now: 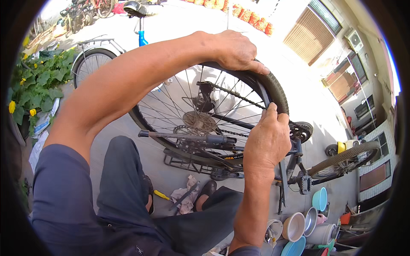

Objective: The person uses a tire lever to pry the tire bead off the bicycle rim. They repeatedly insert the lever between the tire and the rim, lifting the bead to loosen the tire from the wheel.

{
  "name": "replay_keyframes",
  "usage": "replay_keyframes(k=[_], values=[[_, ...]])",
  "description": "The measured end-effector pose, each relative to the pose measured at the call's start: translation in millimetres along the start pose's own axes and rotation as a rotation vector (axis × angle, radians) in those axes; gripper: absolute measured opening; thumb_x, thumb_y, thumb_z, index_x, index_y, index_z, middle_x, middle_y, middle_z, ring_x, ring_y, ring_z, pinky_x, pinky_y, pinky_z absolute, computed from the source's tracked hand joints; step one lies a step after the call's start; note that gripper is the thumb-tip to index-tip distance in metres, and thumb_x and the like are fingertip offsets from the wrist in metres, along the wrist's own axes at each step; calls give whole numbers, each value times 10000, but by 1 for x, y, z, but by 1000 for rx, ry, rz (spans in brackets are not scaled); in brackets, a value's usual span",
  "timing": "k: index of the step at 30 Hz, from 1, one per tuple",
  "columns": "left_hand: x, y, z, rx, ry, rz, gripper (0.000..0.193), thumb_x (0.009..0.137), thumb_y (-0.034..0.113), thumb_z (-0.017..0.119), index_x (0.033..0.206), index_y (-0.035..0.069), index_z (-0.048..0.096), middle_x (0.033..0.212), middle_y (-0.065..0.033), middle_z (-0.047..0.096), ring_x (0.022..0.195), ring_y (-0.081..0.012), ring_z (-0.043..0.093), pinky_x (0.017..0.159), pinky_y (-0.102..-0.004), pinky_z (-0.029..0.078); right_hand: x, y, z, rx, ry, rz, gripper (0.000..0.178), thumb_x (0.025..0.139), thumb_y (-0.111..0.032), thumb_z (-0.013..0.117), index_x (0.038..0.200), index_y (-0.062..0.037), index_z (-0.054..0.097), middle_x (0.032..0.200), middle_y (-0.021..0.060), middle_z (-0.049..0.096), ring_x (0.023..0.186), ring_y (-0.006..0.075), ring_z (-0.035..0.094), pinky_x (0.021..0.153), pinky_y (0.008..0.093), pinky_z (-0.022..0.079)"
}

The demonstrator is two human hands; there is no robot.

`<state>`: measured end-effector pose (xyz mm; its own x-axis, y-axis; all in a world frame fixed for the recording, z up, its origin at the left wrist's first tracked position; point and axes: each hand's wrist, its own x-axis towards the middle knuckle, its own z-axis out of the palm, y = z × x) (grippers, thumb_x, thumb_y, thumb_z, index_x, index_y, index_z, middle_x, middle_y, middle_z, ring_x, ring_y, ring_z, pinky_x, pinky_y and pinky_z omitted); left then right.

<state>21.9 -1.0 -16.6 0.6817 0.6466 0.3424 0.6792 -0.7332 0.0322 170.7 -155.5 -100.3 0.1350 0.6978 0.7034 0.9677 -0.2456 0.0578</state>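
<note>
A bicycle stands upside down before me, its spoked rear wheel (173,96) nearest. My left hand (237,50) reaches over the wheel's top, its fingers curled round the black tyre (278,91) and its thumb lying along the tread. Lower on the right side of the wheel, my right hand (269,135) is closed at the tyre's inner edge. A dark strip (261,91) runs between tyre and rim just above its fingers; I cannot tell whether it is the tyre's edge or the tube. The right palm's contents are hidden.
A yellow-handled tool (161,194) and a dark bar on a crumpled rag (184,202) lie by my feet. The front wheel (346,160) sticks out right. Basins (294,226) and pots crowd the lower right. Leafy plants (47,77) and another bicycle (92,64) are at left.
</note>
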Motion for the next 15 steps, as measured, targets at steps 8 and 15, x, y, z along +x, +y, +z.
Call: replay_keyframes(k=[8,15], values=[[-9,7,-2,66,64,18,804,932,774,379,796,40,678,680,-150,661,718,-327,682,689,-437,522,-30,-27,37,989,9,373,337,986,-82,579,1280,83,569,1039,192,636,890,325,643,788,412,504],[-16,17,5,103,130,20,771,952,743,380,847,35,667,701,-130,674,726,-321,692,680,-431,532,-97,-70,75,1548,-41,489,238,1013,-133,609,1195,20,601,767,-16,573,585,38,466,497,220,392]])
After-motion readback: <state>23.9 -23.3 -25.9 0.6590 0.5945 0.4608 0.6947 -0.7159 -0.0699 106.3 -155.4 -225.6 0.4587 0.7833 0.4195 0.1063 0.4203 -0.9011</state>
